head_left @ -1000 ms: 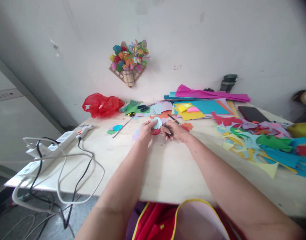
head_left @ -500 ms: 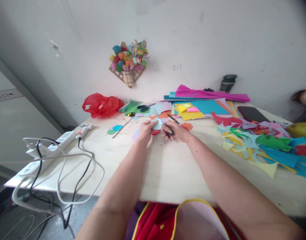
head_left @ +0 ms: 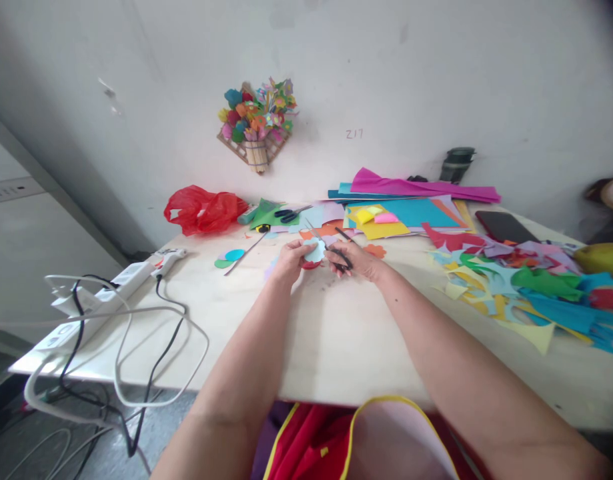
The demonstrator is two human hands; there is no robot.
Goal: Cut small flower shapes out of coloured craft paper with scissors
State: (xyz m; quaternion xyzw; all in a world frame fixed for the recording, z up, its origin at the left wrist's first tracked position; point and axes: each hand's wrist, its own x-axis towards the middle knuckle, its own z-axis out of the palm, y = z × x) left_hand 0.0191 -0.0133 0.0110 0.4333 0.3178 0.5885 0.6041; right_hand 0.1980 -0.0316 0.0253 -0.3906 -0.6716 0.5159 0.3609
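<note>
Over the middle of the table, my left hand pinches a light blue paper flower with a scalloped edge. My right hand is closed around the black handles of a pair of scissors. Their blades point up and left, right beside the flower's edge; whether they touch it I cannot tell. Beneath the hands lies a red paper piece, partly covered. An orange paper flower rests just right of my right hand. Behind the hands are more orange and lilac paper pieces and a dark pen-like stick.
A second pair of scissors lies near a red plastic bag. Coloured sheets, a phone and a heap of paper scraps spread over the right side. Power strips with loose cables occupy the left edge.
The scissors have turned slightly, their blades now nearer the flower's upper right edge. More of the light blue flower shows, held flatter in my left hand.
</note>
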